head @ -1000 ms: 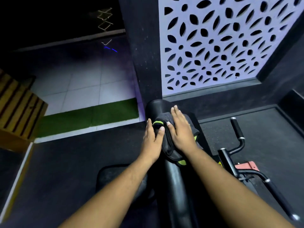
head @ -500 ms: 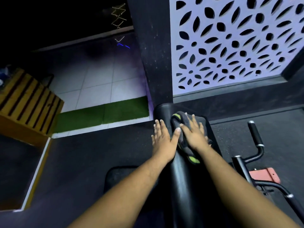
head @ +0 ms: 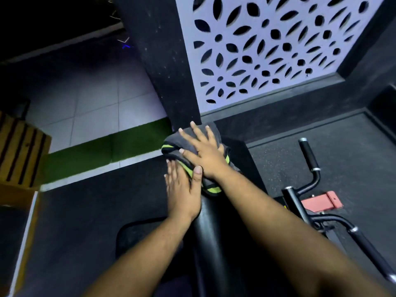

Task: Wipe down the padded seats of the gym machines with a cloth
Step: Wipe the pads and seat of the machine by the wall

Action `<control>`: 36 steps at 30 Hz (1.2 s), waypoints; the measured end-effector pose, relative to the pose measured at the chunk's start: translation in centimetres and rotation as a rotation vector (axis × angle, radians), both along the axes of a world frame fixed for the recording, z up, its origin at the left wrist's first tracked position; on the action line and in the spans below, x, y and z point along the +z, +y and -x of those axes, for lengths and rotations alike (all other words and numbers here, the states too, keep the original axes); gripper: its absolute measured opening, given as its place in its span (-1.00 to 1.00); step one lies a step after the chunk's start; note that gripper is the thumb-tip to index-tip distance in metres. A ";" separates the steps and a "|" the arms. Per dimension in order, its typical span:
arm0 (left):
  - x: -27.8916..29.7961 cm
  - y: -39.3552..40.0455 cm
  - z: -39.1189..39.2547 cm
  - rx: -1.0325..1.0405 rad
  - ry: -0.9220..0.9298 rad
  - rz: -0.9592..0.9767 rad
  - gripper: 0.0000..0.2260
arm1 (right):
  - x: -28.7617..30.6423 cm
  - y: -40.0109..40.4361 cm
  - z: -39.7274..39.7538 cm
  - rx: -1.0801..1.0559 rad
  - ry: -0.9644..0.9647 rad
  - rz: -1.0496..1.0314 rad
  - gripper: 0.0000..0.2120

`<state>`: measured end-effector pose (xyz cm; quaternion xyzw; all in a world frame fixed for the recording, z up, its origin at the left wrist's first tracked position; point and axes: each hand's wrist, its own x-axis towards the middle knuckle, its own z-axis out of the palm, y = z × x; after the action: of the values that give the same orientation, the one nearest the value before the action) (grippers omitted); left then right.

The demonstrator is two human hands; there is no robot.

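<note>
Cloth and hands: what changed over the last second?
The right hand, fingers spread flat, has pushed the cloth up to the top end of the pad. The left hand still rests flat on the pad's left side, thumb by the cloth. Nothing gripped or released.

Cloth point(head: 194, 139) dark grey, lime-edged; pad point(head: 214, 243) black; screen point(head: 267, 46) leaf-cutout lilac.

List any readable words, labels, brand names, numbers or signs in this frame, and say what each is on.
None can be read.
Cloth, under the right hand: green trim only, no lettering shows.
Black pad, touched by the left hand: no print shows.
Red plate on the machine: two small holes, no text.
White cut-out panel: leaf pattern only.
Wooden box: dark slats, no marking.
</note>
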<state>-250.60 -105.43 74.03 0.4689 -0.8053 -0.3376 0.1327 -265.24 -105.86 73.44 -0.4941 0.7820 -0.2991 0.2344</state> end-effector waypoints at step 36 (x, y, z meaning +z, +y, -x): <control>0.0 -0.1 0.3 -0.074 -0.064 0.074 -0.07 | -6.1 5.1 6.4 -0.425 -0.311 -0.312 -0.40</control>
<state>-250.91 -105.55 74.00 0.4439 -0.8380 -0.2972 0.1116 -271.61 -100.80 67.32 -0.2257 0.8591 -0.2898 0.3565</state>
